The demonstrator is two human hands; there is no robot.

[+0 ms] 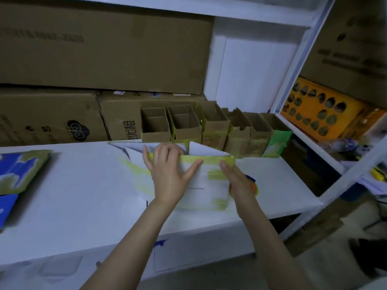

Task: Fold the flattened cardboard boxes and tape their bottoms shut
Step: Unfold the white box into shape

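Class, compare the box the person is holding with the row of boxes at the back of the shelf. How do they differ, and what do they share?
The left hand and right hand grip the held box; the row of boxes stands untouched. The held box shows a white face, its flaps loose; the row shows brown insides, openings toward the camera. Both carry yellow-green print.

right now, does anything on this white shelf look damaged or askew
Mostly tidy. In the back row of small open brown cardboard boxes, the fourth box from the left has a jagged, uneven top rim, unlike its neighbours. The white-and-green cardboard box held by the left hand and right hand looks undamaged.
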